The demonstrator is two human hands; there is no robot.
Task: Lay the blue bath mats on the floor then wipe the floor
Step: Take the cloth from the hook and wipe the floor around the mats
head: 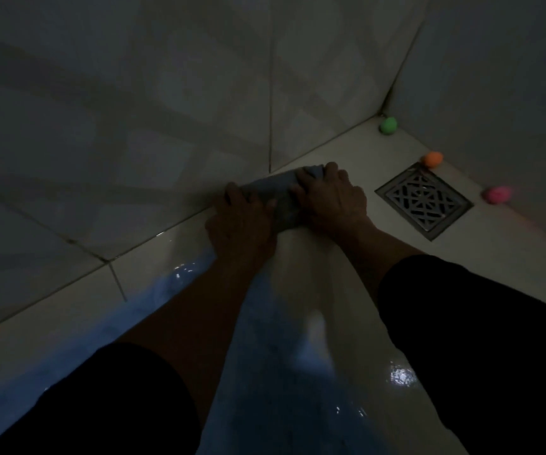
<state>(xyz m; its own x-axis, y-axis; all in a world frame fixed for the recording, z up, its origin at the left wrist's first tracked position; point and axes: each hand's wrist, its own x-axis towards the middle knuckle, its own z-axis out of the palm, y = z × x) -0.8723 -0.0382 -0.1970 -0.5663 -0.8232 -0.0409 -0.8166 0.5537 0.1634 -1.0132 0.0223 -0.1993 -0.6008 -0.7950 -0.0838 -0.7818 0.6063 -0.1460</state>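
Hands, left hand (240,221) and right hand (330,198), press bunched soft cloth (283,200) on glossy tile floor (314,274).

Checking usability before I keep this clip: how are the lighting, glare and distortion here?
Head view: very dim, walls and sleeves nearly black; both hands, left and right, on the cloth show only in outline; small bright glare spots on the wet floor; wide-angle bending curves the tile lines; the drain grate and three coloured balls stay readable.
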